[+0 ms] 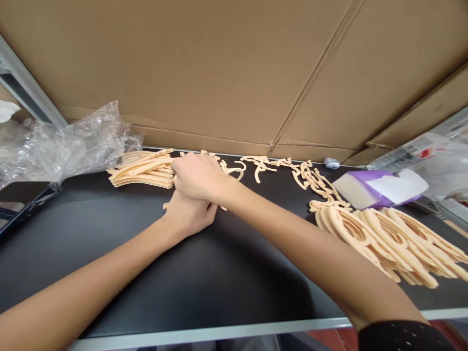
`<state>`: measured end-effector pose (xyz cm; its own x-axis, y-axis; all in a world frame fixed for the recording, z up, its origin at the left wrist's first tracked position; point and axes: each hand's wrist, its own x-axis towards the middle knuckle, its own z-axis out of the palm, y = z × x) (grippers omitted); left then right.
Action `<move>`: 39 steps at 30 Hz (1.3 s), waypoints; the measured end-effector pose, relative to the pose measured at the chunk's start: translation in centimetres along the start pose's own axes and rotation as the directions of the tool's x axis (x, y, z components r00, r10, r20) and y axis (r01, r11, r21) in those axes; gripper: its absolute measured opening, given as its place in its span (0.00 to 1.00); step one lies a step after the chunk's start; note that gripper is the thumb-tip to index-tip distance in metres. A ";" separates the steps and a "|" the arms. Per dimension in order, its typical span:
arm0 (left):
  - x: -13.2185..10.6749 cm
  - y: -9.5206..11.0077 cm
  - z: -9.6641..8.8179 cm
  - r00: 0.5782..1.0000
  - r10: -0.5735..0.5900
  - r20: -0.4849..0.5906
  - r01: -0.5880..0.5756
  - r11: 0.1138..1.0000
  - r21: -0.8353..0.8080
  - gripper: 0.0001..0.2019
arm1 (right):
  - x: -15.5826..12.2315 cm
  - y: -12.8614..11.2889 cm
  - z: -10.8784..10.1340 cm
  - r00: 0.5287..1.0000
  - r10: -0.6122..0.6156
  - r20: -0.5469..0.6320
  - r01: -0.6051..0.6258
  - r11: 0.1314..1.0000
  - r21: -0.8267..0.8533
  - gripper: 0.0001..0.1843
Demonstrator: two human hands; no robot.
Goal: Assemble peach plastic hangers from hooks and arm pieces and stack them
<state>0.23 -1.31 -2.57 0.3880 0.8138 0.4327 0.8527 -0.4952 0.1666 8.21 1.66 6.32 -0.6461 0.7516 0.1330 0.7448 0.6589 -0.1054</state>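
Hands, two: our right hand [195, 175], fingers curled, lies across our left hand [190, 214], likewise bent inward; we cannot tell what either grips. Pale curved piece [242, 172], one: just beside our right hand. Pale bars [144, 170], stacked: on the black worktop [256, 282], left of our hands. Pale hooks [259, 165], loose: along its back edge. Pale hangers [402, 258], piled: far right, before a purple tissue box [365, 184].

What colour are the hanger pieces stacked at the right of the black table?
Pale peach-beige; the head view, the only one, shows the hanger pieces best.
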 end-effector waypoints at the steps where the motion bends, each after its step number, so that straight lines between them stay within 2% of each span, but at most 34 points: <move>1: 0.0 0.1 -0.1 1.000 0.002 0.017 -0.002 1.000 0.019 0.18 | 1.2 0.1 0.0 0.997 -0.007 0.081 0.005 1.000 0.023 0.14; 4: 0.1 0.2 -0.3 0.998 0.013 0.066 -0.018 0.997 0.072 0.16 | 3.2 0.6 0.3 0.976 0.016 0.215 -0.037 0.995 0.091 0.11; 11: 0.2 0.4 -0.5 0.993 0.016 0.116 -0.029 0.993 0.113 0.14 | 3.1 1.3 1.7 0.982 0.083 0.169 -0.101 0.990 0.098 0.07; 15: 0.2 0.4 -0.5 0.994 0.028 0.107 -0.041 0.992 0.121 0.16 | 2.7 0.9 0.8 0.992 0.097 0.080 -0.104 0.991 0.086 0.12; 20: 0.4 0.2 -0.8 0.994 0.052 0.095 -0.063 0.991 0.115 0.16 | 0.1 0.7 -1.7 0.986 0.034 -0.166 -0.039 0.999 -0.028 0.13; 23: 0.5 0.2 -0.9 0.994 0.059 0.090 -0.069 0.991 0.112 0.14 | -3.6 1.3 -3.3 0.923 0.081 -0.377 -0.088 0.996 0.000 0.12; 26: 0.4 0.1 -0.8 0.994 0.090 0.058 -0.096 0.989 0.109 0.14 | -8.0 2.9 -4.0 0.796 0.162 -0.583 -0.088 0.984 0.153 0.13; 27: 0.4 0.0 -0.7 0.994 0.105 0.041 -0.109 0.989 0.104 0.14 | -9.3 3.6 -3.9 0.738 0.213 -0.640 -0.080 0.970 0.230 0.13; 29: 0.3 -0.3 -0.4 0.992 0.127 -0.003 -0.126 0.988 0.089 0.15 | -11.5 5.1 -3.2 0.639 0.342 -0.689 -0.061 0.915 0.398 0.09; 31: 0.3 -0.6 -0.2 0.989 0.130 -0.065 -0.125 0.989 0.075 0.15 | -12.9 6.7 -2.2 0.588 0.473 -0.657 -0.051 0.832 0.553 0.07; 33: 0.2 -0.8 -0.2 0.984 0.120 -0.132 -0.114 0.992 0.051 0.15 | -13.6 8.1 -1.0 0.552 0.565 -0.613 -0.062 0.761 0.646 0.07; 35: 0.2 -1.0 -0.4 0.978 0.103 -0.180 -0.104 0.995 0.004 0.15 | -13.9 9.1 0.1 0.550 0.608 -0.572 -0.076 0.719 0.691 0.08; 39: 0.3 -0.7 -1.2 0.987 0.052 -0.153 -0.072 0.989 -0.130 0.16 | -13.6 9.9 1.4 0.608 0.630 -0.483 -0.088 0.658 0.748 0.08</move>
<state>-0.72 -1.06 -1.46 0.3739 0.7309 0.5710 0.7697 -0.5880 0.2487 24.18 -1.98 2.04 0.1568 0.8572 0.4905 0.4220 0.3909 -0.8180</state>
